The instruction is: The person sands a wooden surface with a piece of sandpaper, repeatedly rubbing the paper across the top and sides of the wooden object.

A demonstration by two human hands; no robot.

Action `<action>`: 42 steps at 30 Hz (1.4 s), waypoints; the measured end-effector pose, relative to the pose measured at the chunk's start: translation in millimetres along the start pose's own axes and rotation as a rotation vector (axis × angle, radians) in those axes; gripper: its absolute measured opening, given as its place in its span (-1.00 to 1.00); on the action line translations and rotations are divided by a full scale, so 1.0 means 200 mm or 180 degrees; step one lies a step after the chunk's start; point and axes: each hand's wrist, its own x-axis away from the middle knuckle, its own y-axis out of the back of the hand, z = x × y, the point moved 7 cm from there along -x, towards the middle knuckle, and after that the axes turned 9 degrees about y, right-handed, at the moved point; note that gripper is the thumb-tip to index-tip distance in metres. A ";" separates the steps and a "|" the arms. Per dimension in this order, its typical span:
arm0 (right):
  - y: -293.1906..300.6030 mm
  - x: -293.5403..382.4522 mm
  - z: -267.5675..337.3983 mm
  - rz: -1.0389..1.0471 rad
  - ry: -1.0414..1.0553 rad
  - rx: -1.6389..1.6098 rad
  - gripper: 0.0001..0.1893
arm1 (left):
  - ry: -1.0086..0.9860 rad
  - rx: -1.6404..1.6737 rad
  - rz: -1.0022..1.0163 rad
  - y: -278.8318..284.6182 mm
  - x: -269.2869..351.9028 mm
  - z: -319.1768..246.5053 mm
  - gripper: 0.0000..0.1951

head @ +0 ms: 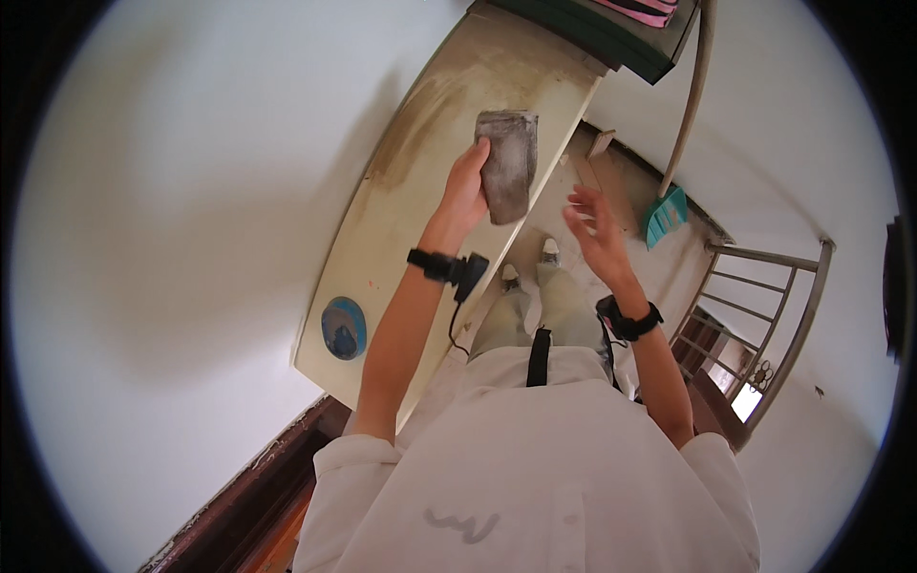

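My left hand point(469, 183) grips a folded grey-brown cloth point(510, 165) by its left edge, the thumb lying across its face. The cloth is held up over a long cream-coloured tabletop point(408, 265), whose far half bears brown smears of dirt point(419, 125). To the right, past the tabletop's edge, my right hand point(596, 229) hangs in the air with its fingers apart and nothing in them. A blue round bowl point(344, 328) with dark contents sits at the near left end of the tabletop.
A dark green-edged surface point(594, 32) with a pink striped item point(648, 8) adjoins the far end. A teal dustpan point(665, 217) with a long wooden handle point(691, 100) leans at the wall. A metal bed-end frame point(770, 265) stands on the right. White wall point(215, 179) borders the left.
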 end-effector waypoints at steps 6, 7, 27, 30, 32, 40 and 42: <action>-0.36 -0.05 0.07 0.0565 -0.1177 -0.2121 -0.41 | 0.0235 0.1267 0.0048 0.03 0.30 0.04 -0.52; -0.40 -0.03 0.04 0.0725 -0.1237 -0.2037 -0.44 | 0.0232 0.1208 -0.0055 0.07 0.32 0.06 -0.53; -0.55 0.08 -0.10 0.1555 0.1327 0.2303 -0.38 | -0.1330 -0.5729 -0.0534 0.17 0.42 0.39 -0.35; -0.52 -0.23 -0.18 0.1251 0.1640 0.2393 -0.37 | -0.1549 -0.5753 -0.0770 0.16 0.11 0.26 -0.34; -0.52 -0.53 -0.21 0.1000 0.1792 0.2469 -0.37 | -0.1962 -0.5801 -0.1001 0.14 -0.16 0.09 -0.34; -0.55 -0.74 -0.21 0.1079 0.1831 0.2436 -0.40 | -0.2102 -0.5744 -0.1151 0.19 -0.29 -0.03 -0.35; -0.58 -0.55 -0.20 0.1235 0.1894 0.2360 -0.37 | -0.1866 -0.5661 -0.1106 0.20 -0.10 0.06 -0.37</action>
